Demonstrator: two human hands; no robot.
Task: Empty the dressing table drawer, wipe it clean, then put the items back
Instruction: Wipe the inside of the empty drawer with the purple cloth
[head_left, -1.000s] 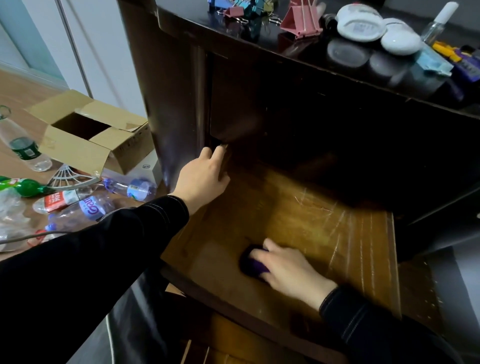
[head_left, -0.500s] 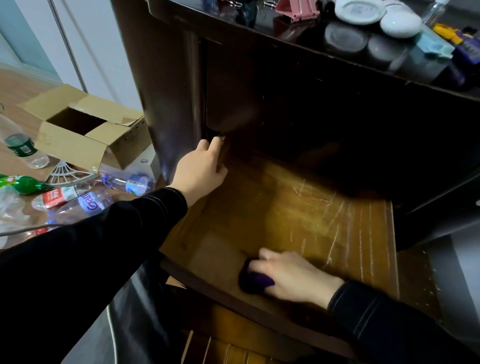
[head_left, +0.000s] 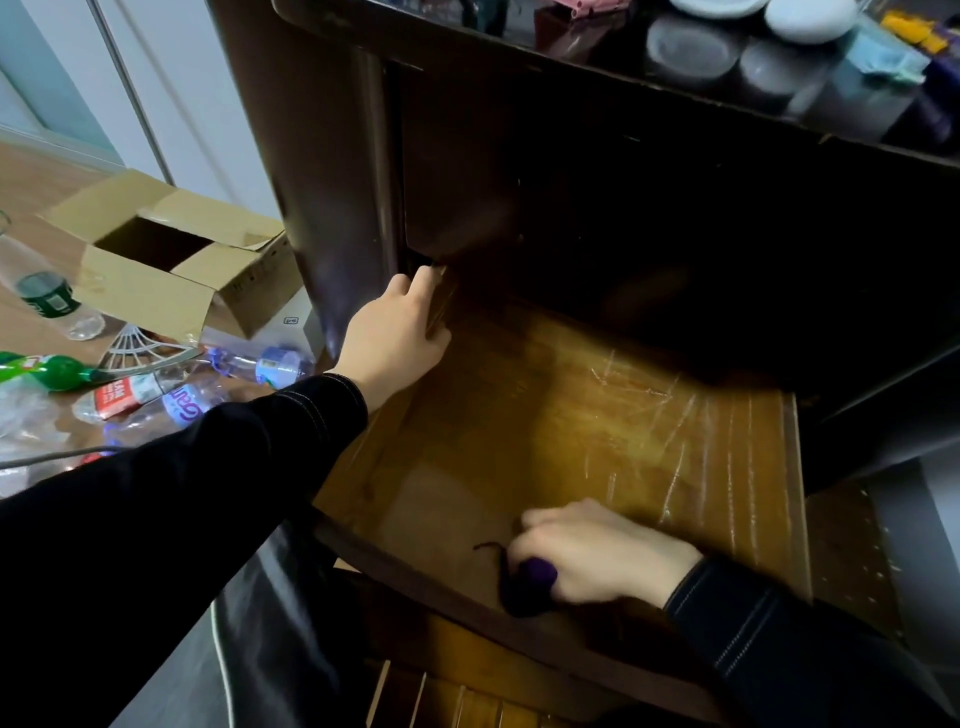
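right hand (head_left: 597, 553) grips purple cloth (head_left: 530, 584) on drawer (head_left: 597, 426) floor; left hand (head_left: 395, 332) grips its side.

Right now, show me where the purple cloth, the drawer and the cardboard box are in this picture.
purple cloth (head_left: 537, 574): head view, on its visible purple bulge.
drawer (head_left: 571, 415): head view, on the bare wooden bottom.
cardboard box (head_left: 145, 299): head view, on the near flap.

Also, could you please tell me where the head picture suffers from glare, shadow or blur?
Head view: glare streaks the right side of the drawer floor. Head view: the recess behind it is lost in shadow. Head view: the right hand and cloth are motion-blurred, while the left hand looks sharper.
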